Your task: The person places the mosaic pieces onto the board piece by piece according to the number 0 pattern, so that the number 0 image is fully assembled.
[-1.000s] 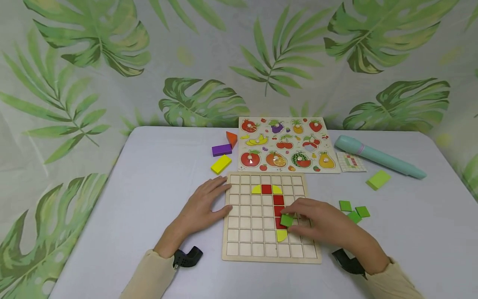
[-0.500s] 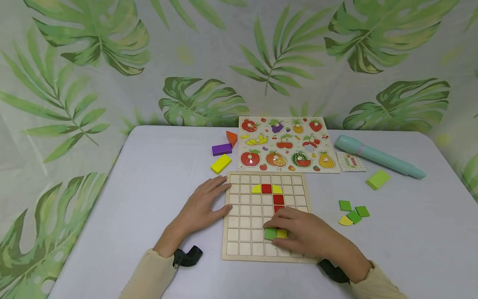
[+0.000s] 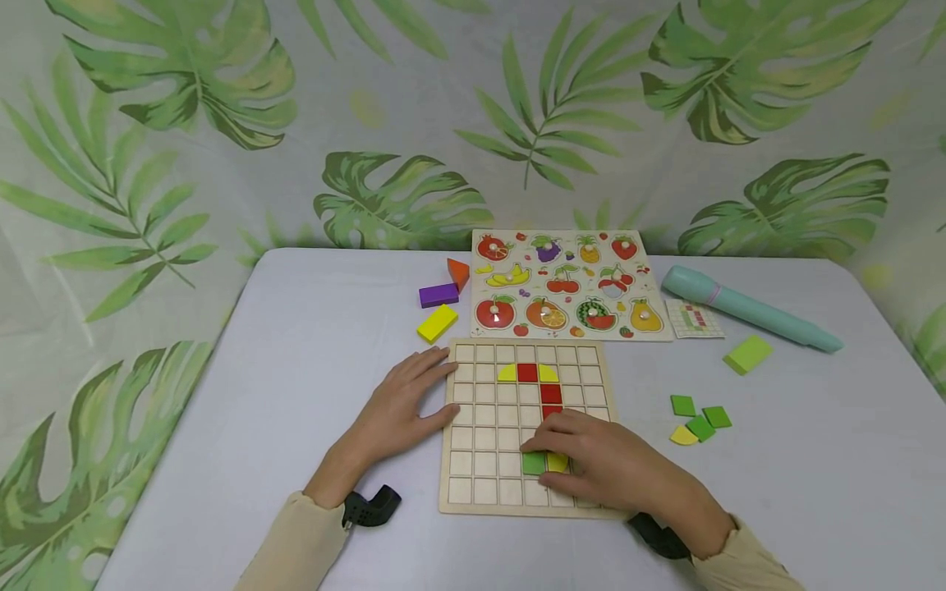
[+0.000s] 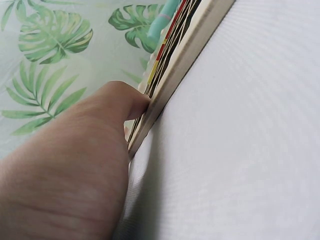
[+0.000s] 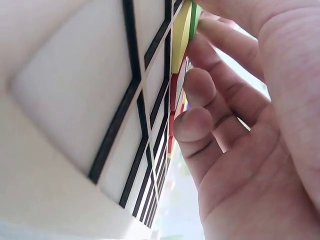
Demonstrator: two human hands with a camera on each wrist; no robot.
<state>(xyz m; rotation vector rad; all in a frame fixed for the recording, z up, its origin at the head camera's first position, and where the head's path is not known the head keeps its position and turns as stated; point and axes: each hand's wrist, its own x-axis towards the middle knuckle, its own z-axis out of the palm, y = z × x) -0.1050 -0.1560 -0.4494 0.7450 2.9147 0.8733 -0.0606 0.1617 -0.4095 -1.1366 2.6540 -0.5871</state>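
A wooden grid board [image 3: 473,491] lies in front of me, with red squares [image 3: 551,394] and yellow rounded tiles [image 3: 507,373] set in its cells. My right hand [image 3: 606,460] pinches a green square tile [image 3: 534,464] between thumb and fingertips, right at a cell left of a yellow quarter-round tile [image 3: 557,463]. The right wrist view shows the green tile [image 5: 195,20] at the fingertips; the other fingers curl loosely beside the board. My left hand [image 3: 395,410] rests against the board's left edge, thumb and fingers extended; its thumb touches the rim [image 4: 172,70] in the left wrist view.
Several green tiles [image 3: 683,405] and a yellow one [image 3: 684,435] lie right of the board. Behind it are a fruit puzzle [image 3: 532,287], a pattern card [image 3: 695,320] and a teal pen-like stick [image 3: 761,312]. Yellow [image 3: 438,323], purple [image 3: 439,295], orange [image 3: 458,274] and lime [image 3: 748,355] blocks lie around.
My right hand has carried the green tile down and left, from over the red column to the cell beside the lower yellow tile. The left hand has stayed at the board's edge.
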